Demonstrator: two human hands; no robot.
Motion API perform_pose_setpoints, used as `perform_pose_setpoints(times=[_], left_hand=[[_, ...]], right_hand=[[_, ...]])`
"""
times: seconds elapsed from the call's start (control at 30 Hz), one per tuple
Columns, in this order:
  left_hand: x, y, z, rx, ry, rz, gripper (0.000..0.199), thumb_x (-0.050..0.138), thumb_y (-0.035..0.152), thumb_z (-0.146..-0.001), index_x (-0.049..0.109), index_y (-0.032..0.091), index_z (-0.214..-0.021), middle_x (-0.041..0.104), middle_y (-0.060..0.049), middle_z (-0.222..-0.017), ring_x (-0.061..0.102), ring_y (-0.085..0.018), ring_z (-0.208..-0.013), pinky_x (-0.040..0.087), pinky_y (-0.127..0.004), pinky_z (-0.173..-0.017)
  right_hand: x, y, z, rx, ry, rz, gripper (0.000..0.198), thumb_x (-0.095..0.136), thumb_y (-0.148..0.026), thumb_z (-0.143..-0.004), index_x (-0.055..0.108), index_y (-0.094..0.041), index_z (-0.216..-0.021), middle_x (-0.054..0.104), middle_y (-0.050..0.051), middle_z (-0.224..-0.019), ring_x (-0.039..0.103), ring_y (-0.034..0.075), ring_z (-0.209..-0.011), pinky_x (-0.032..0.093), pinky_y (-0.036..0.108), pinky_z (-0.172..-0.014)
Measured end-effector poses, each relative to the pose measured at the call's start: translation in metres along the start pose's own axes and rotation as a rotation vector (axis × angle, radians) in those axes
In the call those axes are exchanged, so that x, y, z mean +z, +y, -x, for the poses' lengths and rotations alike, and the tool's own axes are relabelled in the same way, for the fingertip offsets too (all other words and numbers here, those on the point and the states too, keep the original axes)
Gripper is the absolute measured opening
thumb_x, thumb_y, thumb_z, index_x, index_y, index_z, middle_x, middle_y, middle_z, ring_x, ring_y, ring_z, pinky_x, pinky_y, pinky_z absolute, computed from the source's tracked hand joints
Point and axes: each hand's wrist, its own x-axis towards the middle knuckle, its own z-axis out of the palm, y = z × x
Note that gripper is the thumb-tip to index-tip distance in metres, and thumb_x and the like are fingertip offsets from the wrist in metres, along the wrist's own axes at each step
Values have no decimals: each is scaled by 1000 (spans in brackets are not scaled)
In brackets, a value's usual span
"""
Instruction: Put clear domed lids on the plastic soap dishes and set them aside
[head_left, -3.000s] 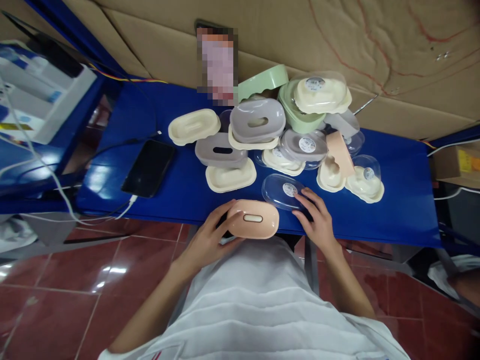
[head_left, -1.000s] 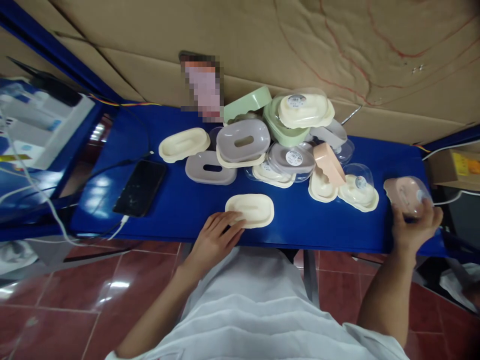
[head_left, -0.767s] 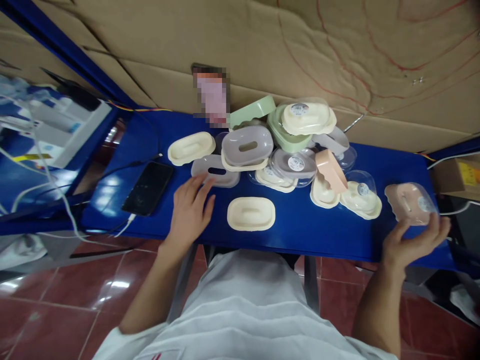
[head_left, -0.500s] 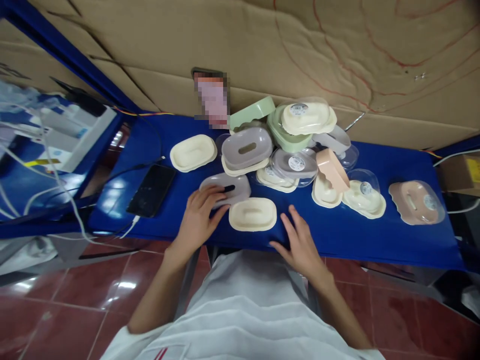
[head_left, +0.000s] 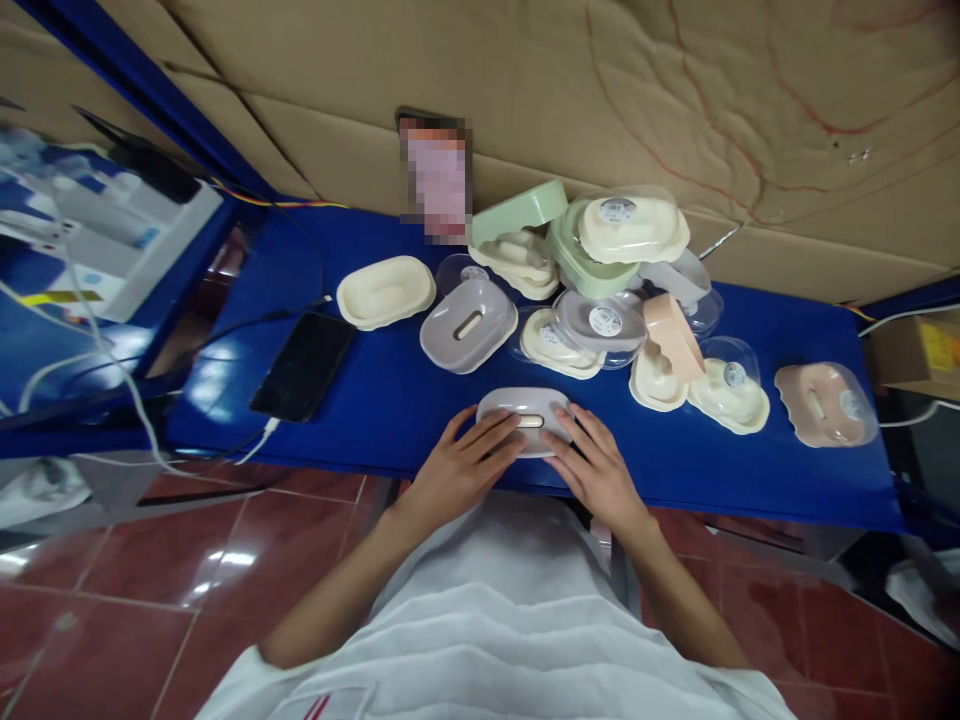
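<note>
Close to the table's front edge lies a grey oval soap dish tray (head_left: 525, 398) with a slot in its middle. Cream shows through that slot. My left hand (head_left: 472, 450) grips the tray's left side, fingers across the top near the slot. On its right side my right hand (head_left: 596, 455) presses with spread fingers over the rim. Just behind sits another grey slotted tray (head_left: 442, 335) with a cream edge under it. To the left of that rests a cream oval dish (head_left: 386, 290).
A pile of soap dishes, including a green tray (head_left: 592, 270), a peach piece (head_left: 675, 335) and clear-lidded cream dishes (head_left: 727, 395), stands behind to the right. A pinkish dish (head_left: 821, 405) lies far right. A black phone (head_left: 304, 368) with a cable is at left. Cardboard (head_left: 525, 80) walls the back.
The loose grey tray has left its spot, and a grey tray now covers the cream piece before me. Both hands have come together on it. The rear grey tray sits further left and nearer.
</note>
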Motion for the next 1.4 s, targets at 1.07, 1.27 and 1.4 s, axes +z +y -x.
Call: perform_pose_setpoints(times=[1.07,1.27,1.4], left_hand=[[-61,-219,-120,-260,-399,-60,68,62,29,-87,54,18,-153,44,-15,-172,47,-31,-157,39,-46,-128],[-54,-215,-116,-282,-351,-54,59,61,31,-86,58,22,-144,56,-16,-160,55,-37,-145,41,-55,-119],[-55,-206,-115,-313,-370,-58,72,66,41,-89,50,23,-158,53,-20,-160,48,-41,-150,34,-63,-120]], right_hand=[[-1,-5,-1,109,-46,-69,40,60,-25,-109,62,-26,-149,57,11,-162,43,29,-159,47,56,-124],[1,-3,-2,97,-14,-70,40,62,-24,-108,62,-24,-148,58,12,-161,43,30,-159,49,55,-122],[0,-2,-2,94,-1,-88,43,62,-24,-107,62,-26,-149,58,12,-161,44,30,-158,47,56,-124]])
